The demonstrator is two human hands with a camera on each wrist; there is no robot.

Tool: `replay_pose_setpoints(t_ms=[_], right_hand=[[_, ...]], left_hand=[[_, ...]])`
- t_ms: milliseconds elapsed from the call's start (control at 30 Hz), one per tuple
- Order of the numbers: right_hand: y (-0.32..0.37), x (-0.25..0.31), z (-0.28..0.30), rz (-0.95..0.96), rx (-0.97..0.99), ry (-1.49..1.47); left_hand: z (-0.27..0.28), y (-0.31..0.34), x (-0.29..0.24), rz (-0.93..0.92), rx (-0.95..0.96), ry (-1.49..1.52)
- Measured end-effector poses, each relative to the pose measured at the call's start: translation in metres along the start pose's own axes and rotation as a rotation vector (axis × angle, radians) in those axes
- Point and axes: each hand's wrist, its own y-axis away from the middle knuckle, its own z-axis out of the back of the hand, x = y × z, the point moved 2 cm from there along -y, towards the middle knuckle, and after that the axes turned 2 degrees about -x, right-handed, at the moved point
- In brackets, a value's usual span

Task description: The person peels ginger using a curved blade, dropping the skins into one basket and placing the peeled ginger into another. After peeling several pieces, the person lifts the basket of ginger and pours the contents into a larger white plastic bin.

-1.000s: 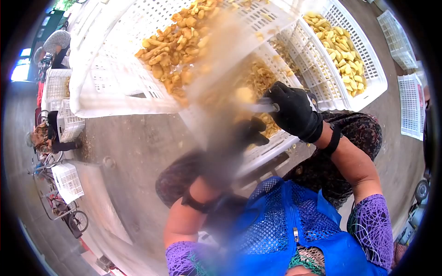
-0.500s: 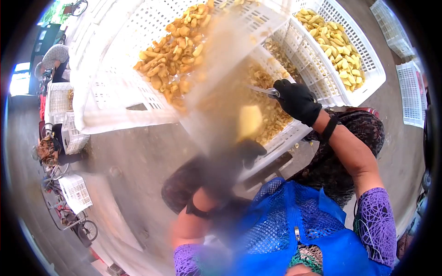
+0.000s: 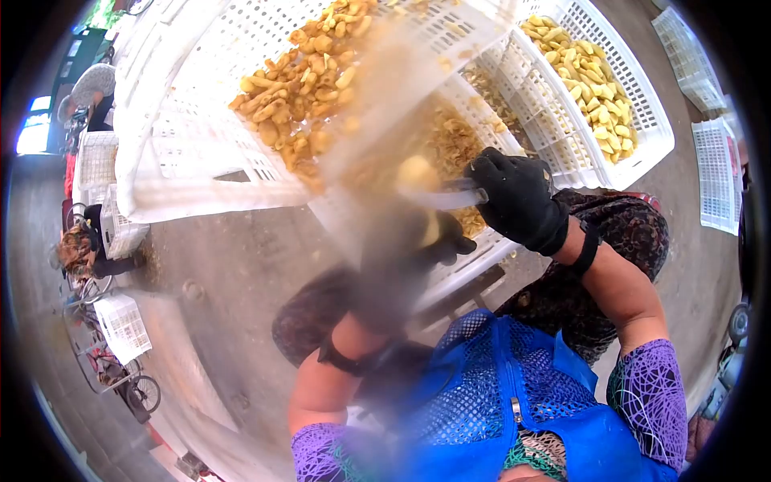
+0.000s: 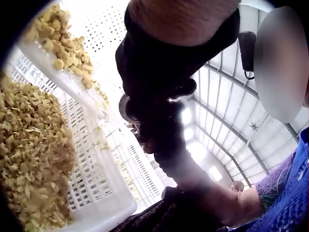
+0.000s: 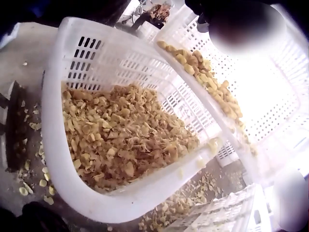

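Note:
My black-gloved left hand (image 3: 405, 241) is partly lost in a blur in the head view. It holds a pale yellow root piece (image 3: 418, 171), of which a lower part shows by the fingers. My right hand (image 3: 518, 201), also in a black glove, grips a small knife (image 3: 454, 195). Its blade points left and overlaps the root piece. Below both hands stands a white crate (image 5: 50, 140) of thin peelings (image 5: 125, 130). In the left wrist view both gloves appear dark and close together.
A large white crate (image 3: 217, 197) at left holds knobbly yellow-brown roots (image 3: 281, 104). At right, another white crate (image 3: 662, 153) contains smooth pale yellow pieces (image 3: 590, 84). Peelings lie on the floor (image 5: 29, 63) round the middle crate. Other people and bicycles (image 3: 144, 394) are at far left.
Half a second ago the blade was apart from the root piece, further up and right. Now the right hand has come down and left, and the blade overlaps the piece.

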Motion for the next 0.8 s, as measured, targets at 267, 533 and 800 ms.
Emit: replay_pose_setpoints(t_ms=[267,533,800], right_hand=[[0.005,-0.015,-0.017,-0.039,0.014,0.078],[0.013,-0.046,-0.046,-0.147,0.059,0.088],[0.003,-0.03,-0.033,-0.269,-0.011,-0.138]], left_hand=[[-0.015,0.011,0.015,0.289,0.112,0.371],[-0.009,0.013,0.004,0.408,0.084,0.383],[0.0,0.022,0.028,-0.266,0.007,-0.326]])
